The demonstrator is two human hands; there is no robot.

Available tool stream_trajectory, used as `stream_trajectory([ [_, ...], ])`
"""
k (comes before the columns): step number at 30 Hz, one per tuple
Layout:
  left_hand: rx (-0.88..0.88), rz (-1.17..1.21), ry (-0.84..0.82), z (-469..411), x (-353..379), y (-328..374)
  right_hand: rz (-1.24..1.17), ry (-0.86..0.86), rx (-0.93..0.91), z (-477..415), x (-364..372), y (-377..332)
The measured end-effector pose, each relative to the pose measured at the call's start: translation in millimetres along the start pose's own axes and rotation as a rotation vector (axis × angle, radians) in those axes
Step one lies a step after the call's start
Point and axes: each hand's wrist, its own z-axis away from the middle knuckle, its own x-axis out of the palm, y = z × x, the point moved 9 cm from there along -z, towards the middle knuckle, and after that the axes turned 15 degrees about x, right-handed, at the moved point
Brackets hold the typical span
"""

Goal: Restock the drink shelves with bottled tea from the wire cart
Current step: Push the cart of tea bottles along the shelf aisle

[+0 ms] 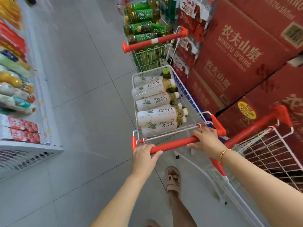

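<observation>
Three wire carts show. The middle wire cart, at centre frame, holds six white-labelled tea bottles lying on their sides in a row, plus one green-capped bottle at its far end. The left hand and right hand both grip its red handle, fingers curled over the bar. The far cart, at upper centre, is heaped with at least five green-labelled bottles. The third cart sits at lower right; I cannot tell what is in it. Red cartons are stacked along the right edge, and a shelf of packaged goods lines the left.
</observation>
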Motion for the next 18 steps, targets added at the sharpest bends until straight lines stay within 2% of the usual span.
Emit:
stream_trajectory([
  [12, -0.199, 0.103, -0.016, 124.2, 4.0, -1.0, 0.112, -0.103, -0.121, 72.7, 46.6, -34.7],
  [18, -0.294, 0.132, 0.088, 159.7, -10.1, -21.7, 0.176, -0.116, -0.238, 70.8, 56.9, -77.8],
])
